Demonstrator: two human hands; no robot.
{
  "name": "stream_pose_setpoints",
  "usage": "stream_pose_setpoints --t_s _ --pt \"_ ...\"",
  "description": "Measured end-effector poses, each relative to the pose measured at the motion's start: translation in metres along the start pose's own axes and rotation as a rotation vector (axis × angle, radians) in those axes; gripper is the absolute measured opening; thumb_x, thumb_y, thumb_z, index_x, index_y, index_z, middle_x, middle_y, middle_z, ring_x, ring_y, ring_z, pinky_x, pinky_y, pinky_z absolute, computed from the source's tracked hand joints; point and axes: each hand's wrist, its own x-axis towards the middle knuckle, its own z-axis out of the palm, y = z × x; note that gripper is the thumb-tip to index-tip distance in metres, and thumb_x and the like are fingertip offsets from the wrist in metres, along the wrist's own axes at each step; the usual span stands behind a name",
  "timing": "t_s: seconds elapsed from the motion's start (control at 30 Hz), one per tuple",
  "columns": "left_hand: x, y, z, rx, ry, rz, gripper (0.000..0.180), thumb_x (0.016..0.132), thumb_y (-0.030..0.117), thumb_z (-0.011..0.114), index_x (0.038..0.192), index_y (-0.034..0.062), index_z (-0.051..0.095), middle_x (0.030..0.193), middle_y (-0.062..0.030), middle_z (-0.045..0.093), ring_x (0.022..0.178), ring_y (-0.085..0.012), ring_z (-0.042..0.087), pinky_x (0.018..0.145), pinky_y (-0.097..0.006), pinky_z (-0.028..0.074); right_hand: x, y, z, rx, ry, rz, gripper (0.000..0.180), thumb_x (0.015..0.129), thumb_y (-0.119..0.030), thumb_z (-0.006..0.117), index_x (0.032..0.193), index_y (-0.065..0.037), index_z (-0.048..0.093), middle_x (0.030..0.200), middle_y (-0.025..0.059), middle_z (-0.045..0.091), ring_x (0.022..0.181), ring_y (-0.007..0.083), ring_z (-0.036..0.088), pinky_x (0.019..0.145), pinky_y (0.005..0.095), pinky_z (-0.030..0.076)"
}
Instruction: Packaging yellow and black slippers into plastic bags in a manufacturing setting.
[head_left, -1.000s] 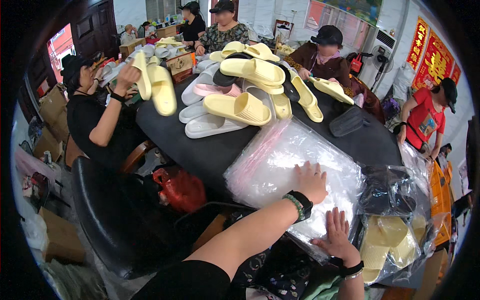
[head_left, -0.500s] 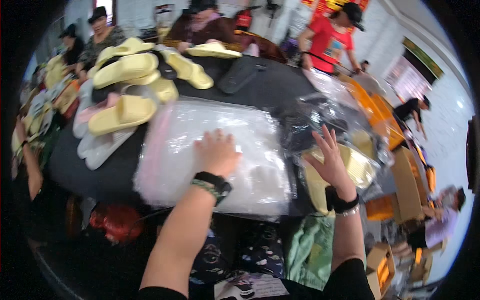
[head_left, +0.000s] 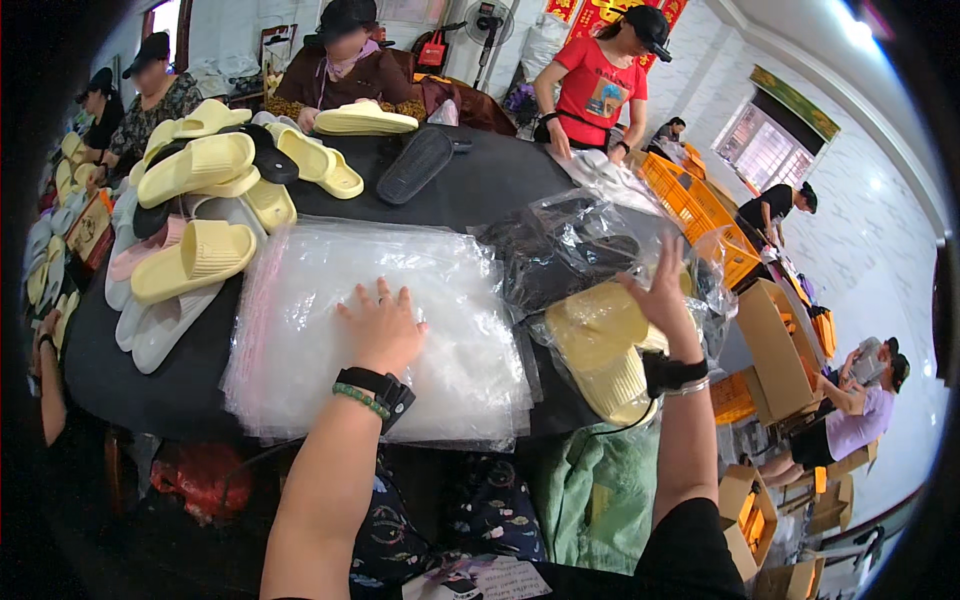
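Note:
My left hand (head_left: 383, 330) lies flat with fingers spread on a stack of clear plastic bags (head_left: 455, 300), which has pinkish strips along its left edge. My right hand (head_left: 664, 300) is lifted at the right, fingers apart and holding nothing. Below and beside it is a pair of pale yellow slippers (head_left: 597, 325) in clear plastic. Behind them, dark slippers (head_left: 590, 252) also lie in clear wrapping. To the left of the stack, a loose pile has yellow slippers (head_left: 195, 262), white ones (head_left: 165, 330) and some pink and black ones.
A single black slipper (head_left: 416, 165) lies on the dark tabletop (head_left: 330, 205). Several people sit or stand around it, one in a red shirt (head_left: 598, 95). Orange crates (head_left: 690, 205) and cardboard boxes (head_left: 775, 345) stand at the right. Green cloth (head_left: 605, 500) hangs by my lap.
The view has swung to the right, so the table appears farther left. My right hand has moved rightward relative to the wrapped slippers. My left hand stays on the bag stack.

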Motion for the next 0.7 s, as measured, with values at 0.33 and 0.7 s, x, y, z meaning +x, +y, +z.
stream_pose_setpoints --t_s 0.33,0.7 --pt "-0.003 -0.005 0.0 -0.04 0.0 -0.002 0.064 0.091 0.043 0.055 0.146 0.0147 0.038 0.155 -0.0122 0.027 0.143 -0.0407 0.021 0.11 -0.067 0.016 0.063 0.026 -0.008 0.525 -0.281 0.781 0.035 0.091 -0.023 0.062 0.119 -0.001 0.059 0.095 0.011 0.067 0.068 0.0163 0.064 0.051 0.0275 0.049" --pt "-0.008 -0.011 -0.01 -0.074 -0.013 -0.03 0.06 0.091 0.041 0.054 0.144 0.0135 0.041 0.155 -0.0112 0.028 0.142 -0.0405 0.021 0.109 -0.068 0.016 0.138 -0.029 -0.056 0.987 0.148 0.344 0.016 0.097 -0.014 0.054 0.104 -0.009 0.067 0.1 0.0012 0.07 0.074 0.0066 0.057 0.063 0.021 0.044"
